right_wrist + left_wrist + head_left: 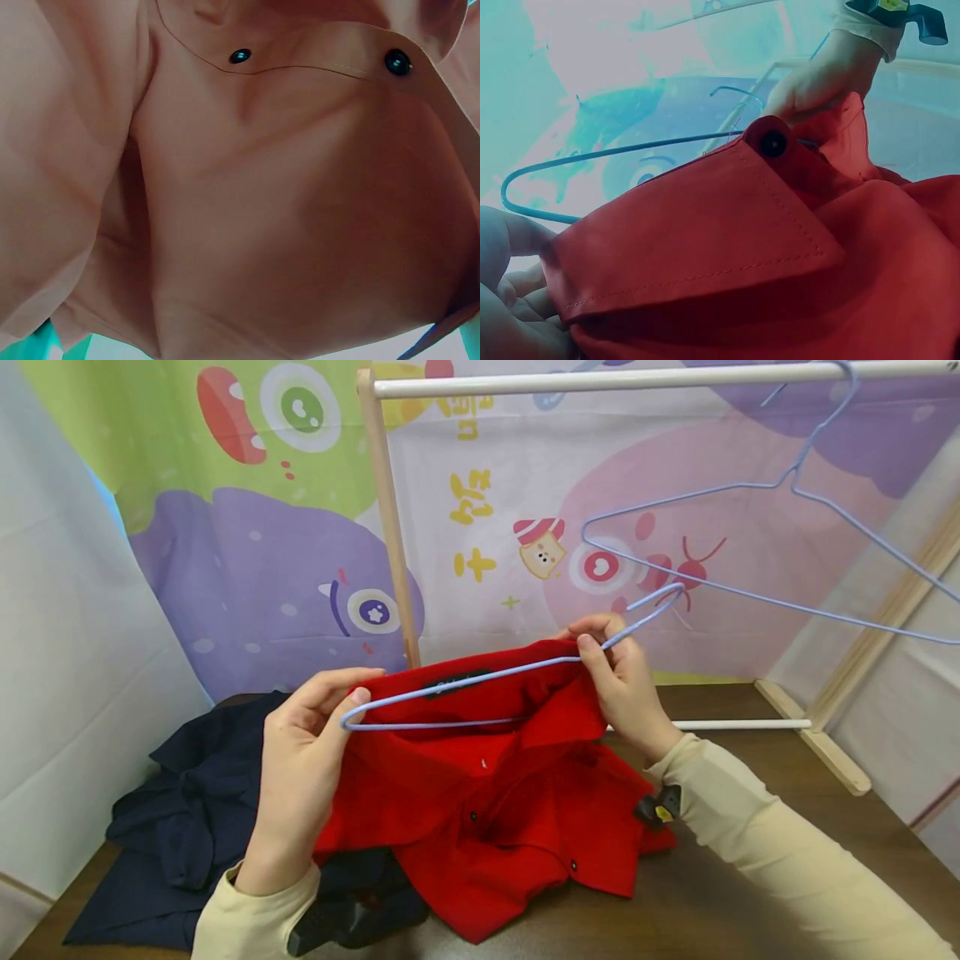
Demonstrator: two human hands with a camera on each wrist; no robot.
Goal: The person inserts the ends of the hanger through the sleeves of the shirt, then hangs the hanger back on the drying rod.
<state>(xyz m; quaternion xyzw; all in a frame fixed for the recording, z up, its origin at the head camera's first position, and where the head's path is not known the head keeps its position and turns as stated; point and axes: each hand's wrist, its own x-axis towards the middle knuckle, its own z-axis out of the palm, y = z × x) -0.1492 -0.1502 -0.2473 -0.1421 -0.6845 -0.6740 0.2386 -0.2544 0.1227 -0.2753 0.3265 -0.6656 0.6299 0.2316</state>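
From my seat I have the red shirt [450, 810] over the middle of the counter [675, 910]: collar raised between both hands, lower folds draping down to the wood. The left hand [300, 760] pinches the collar's left end, its thumb laid against the rounded end of the blue hanger [420, 693]. The right hand [626, 689] grips the hanger by its neck, thumb and fingers together, with the collar's back edge there too. The hanger's lower wire runs off behind the fabric, so I can't tell where its far end sits.

For room, I see brown wood from the shirt's right side to the counter's right edge, under the right sleeve [780, 835]. The rack's foot [813, 739] stands near the far right corner. A dark garment [180, 810] takes up the left edge — just beside the shirt.

Overhead, a second hanger [795, 472] hangs from the white rail [570, 383]; the held hook shows close under its bottom wire — I can't judge the depth between. My right wrist view is all shirt and buttons [397, 62].
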